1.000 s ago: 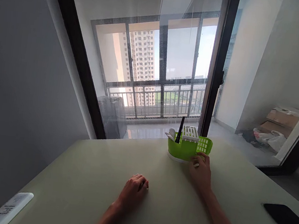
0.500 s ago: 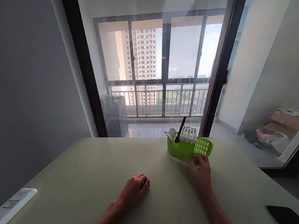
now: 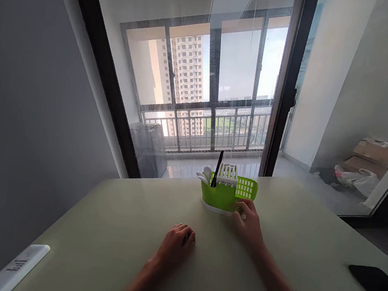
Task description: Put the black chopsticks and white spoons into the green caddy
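- Apparently, the right hand (image 3: 248, 222) has its grip bent against the lower front of the green basket (image 3: 217, 198); whether it pinches, I cannot tell.
- Low, gentle pressure would probably suit best, sparing the leaning spoons (image 3: 207, 171) a jolt.
- The basket stands just beyond and left of this grip.
- Nearer, leftward: the left hand (image 3: 175, 243), loosely curled on the surface (image 3: 117, 221), palm hidden.
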`<state>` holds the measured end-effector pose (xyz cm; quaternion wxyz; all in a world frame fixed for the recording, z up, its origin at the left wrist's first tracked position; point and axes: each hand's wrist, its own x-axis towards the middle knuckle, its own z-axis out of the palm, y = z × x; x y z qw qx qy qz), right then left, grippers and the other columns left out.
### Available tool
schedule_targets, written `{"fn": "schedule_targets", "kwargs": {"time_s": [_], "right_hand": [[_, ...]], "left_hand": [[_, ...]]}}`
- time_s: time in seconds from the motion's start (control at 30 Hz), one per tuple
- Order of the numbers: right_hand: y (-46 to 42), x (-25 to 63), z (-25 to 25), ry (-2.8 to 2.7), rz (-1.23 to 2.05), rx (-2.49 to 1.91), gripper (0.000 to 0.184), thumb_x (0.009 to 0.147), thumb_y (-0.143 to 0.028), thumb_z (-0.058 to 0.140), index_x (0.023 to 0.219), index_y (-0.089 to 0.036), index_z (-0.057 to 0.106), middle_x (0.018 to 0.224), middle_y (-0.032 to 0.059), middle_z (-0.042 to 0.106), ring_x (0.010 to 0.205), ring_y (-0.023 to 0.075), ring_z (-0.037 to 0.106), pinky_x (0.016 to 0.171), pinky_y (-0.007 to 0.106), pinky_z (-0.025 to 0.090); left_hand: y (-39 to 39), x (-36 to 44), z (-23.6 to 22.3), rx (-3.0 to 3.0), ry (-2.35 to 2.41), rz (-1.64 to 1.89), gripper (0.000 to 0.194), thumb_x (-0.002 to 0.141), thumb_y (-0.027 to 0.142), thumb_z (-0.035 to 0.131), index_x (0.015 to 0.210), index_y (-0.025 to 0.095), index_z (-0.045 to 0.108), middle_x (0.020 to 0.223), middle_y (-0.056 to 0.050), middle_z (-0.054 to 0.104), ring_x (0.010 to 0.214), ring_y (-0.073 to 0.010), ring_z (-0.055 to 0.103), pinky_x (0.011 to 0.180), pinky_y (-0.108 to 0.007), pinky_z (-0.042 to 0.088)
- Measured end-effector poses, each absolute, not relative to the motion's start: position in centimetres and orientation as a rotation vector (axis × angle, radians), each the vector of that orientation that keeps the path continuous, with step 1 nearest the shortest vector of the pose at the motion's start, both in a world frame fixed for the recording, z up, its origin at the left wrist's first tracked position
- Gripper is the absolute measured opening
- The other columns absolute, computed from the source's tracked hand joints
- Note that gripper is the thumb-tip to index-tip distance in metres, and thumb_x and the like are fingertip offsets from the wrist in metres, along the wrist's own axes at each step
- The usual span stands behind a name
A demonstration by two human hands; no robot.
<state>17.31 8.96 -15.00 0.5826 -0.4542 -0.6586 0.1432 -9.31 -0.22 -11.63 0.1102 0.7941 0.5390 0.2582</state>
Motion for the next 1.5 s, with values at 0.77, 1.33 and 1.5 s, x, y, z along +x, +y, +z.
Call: {"fn": "schedule_targets", "kwargs": {"time_s": [0.77, 1.33, 1.5], "right_hand": [[5.8, 13.9, -13.2, -1.693, 0.45, -0.848, 0.006, 0.083, -0.016, 0.05, 0.083, -0.021, 0.053, 0.1, 0.0053, 0.058, 0.073, 0.0152, 0.054, 0.069, 0.028, 0.047], [3.8, 12.1, -13.0, -1.627, 0.224, -1.066, 0.009, 0.092, -0.027, 0.051, 0.088, -0.021, 0.057, 0.073, -0.0034, 0.061, 0.05, 0.0089, 0.051, 0.055, 0.023, 0.038], [4.0, 12.1, -13.0, -1.611, 0.228, -1.075, 0.013, 0.095, -0.029, 0.048, 0.09, -0.02, 0.057, 0.074, -0.0019, 0.062, 0.049, 0.0092, 0.051, 0.053, 0.023, 0.038]], "left_hand": [[-0.6, -8.8, -11.0, 2.339, 1.591, 0.714, 0.028, 0.097, 0.023, 0.041, 0.073, 0.02, 0.056, 0.082, -0.004, 0.066, 0.078, -0.0171, 0.059, 0.077, -0.029, 0.043], [-1.2, -8.6, -11.0, 2.233, 1.675, 0.721, 0.026, 0.094, 0.025, 0.046, 0.069, 0.019, 0.05, 0.073, -0.001, 0.06, 0.067, -0.0136, 0.051, 0.061, -0.026, 0.031], [-1.3, -8.6, -10.9, 2.215, 1.676, 0.72, 0.026, 0.094, 0.026, 0.045, 0.069, 0.019, 0.05, 0.071, 0.0, 0.058, 0.064, -0.0131, 0.049, 0.059, -0.027, 0.029]]}}
